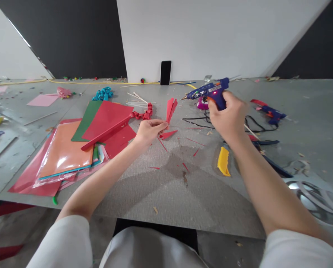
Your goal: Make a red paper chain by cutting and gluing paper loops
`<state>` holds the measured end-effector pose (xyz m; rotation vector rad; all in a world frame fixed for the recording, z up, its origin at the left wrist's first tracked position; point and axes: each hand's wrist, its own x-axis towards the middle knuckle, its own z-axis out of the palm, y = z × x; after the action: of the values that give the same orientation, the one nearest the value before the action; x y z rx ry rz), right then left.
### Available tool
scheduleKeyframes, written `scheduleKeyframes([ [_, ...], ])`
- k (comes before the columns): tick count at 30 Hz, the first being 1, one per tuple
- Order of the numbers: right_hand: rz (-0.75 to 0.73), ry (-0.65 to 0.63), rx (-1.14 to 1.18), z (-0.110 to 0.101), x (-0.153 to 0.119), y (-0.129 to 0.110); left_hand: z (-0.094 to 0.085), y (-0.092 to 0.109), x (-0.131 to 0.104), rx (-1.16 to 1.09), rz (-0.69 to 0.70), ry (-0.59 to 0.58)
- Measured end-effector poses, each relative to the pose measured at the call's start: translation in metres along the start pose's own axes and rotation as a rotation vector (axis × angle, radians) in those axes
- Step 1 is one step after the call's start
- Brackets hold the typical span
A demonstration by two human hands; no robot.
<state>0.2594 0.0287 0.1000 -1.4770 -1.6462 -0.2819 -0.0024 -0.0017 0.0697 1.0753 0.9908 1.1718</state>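
Fingers of the left hand pinch the lower end of the red paper, which extends upward beyond the fingertips. The right hand grips the glue gun by its handle; the nozzle points left, near the paper but apart from it. A red scrap lies near the left fingertips.

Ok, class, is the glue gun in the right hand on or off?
On, apparently: a small red light glows on the glue gun.
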Motion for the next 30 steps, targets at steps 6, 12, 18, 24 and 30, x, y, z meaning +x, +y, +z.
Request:
scheduleKeyframes([
  [6,0.021,0.041,0.03,0.001,0.0,0.007,-0.001,0.002,-0.003,0.099,0.041,0.008],
  [12,-0.076,-0.096,-0.028,-0.004,-0.003,0.002,-0.005,0.001,-0.002,0.407,0.177,0.084],
  [18,-0.219,-0.176,-0.081,-0.004,-0.008,-0.006,-0.006,0.004,-0.004,0.613,0.218,0.101],
  [24,-0.34,-0.219,-0.101,-0.001,-0.012,-0.01,-0.004,0.002,-0.004,0.646,0.237,0.107],
  [30,-0.3,-0.254,-0.121,-0.001,-0.016,-0.012,-0.004,-0.001,-0.004,0.639,0.282,0.097],
])
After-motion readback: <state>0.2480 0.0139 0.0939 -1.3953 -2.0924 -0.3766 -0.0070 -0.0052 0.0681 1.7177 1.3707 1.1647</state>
